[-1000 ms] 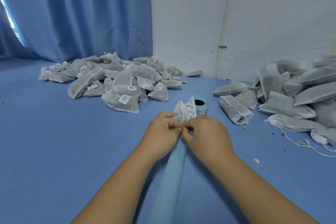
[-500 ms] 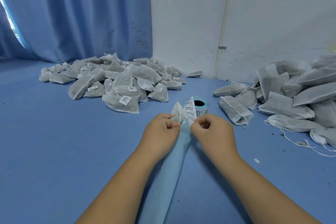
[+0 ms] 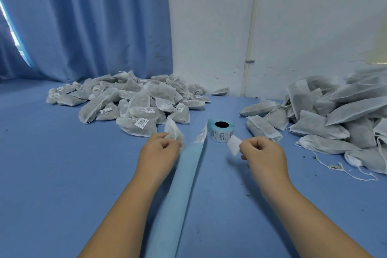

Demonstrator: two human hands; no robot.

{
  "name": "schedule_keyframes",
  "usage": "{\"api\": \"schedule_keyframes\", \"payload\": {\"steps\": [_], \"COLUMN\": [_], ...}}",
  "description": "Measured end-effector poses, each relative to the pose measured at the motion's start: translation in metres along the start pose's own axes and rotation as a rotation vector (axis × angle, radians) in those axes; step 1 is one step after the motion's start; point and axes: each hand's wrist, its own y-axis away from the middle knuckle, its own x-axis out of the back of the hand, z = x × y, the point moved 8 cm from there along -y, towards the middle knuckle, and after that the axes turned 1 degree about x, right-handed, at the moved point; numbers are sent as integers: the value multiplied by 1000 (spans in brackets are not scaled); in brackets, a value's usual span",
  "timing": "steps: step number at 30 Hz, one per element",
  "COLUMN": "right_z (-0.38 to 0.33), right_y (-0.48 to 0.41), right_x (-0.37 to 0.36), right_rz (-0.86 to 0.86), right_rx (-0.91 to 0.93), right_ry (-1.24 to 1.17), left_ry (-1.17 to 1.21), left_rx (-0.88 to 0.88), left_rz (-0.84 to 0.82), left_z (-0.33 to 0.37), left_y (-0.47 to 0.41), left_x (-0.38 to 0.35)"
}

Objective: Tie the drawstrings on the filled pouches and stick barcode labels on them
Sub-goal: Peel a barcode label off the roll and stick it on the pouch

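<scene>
Pinching the peeled barcode label (image 3: pixel 234 145) in my right hand (image 3: pixel 265 158) while my left hand (image 3: pixel 159 153) grips the pouch (image 3: pixel 174 132) just left of the liner strip (image 3: pixel 186 184), I risk it curling onto my fingers (image 3: pixel 248 147) or sticking creased.

1. The pouch (image 3: pixel 173 132) in your left grip (image 3: pixel 160 148): lower half hidden behind the knuckles; whether its drawstring is tied cannot be told.
2. The label (image 3: pixel 234 146) pinched in your right grip (image 3: pixel 261 153): blurred, print not legible; one end covered by the grip.
3. The backing strip (image 3: pixel 184 184): near end cut off by the bottom edge.
4. The label roll (image 3: pixel 221 131): barcode text too small to read.
5. The right pile (image 3: pixel 335 115): cut by the right edge; lower pouches buried.
6. The left pile (image 3: pixel 134 100): sticker print too small to read; rear pouches hidden.
7. Your forearms (image 3: pixel 125 205): cut off at the bottom edge.
</scene>
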Motion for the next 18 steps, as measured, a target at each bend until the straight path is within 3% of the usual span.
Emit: {"api": "schedule_keyframes", "payload": {"steps": [6, 13, 18], "right_z": [-2, -7, -10], "right_y": [1, 1, -2], "right_x": [24, 57, 100], "right_rz": [-11, -9, 33], "right_rx": [15, 44, 83], "right_ry": [-17, -37, -52], "left_ry": [132, 321, 421], "left_rx": [-122, -216, -186], "left_rz": [148, -91, -183], "left_z": [32, 93, 118], "left_y": [8, 25, 37], "left_x": [31, -22, -73]}}
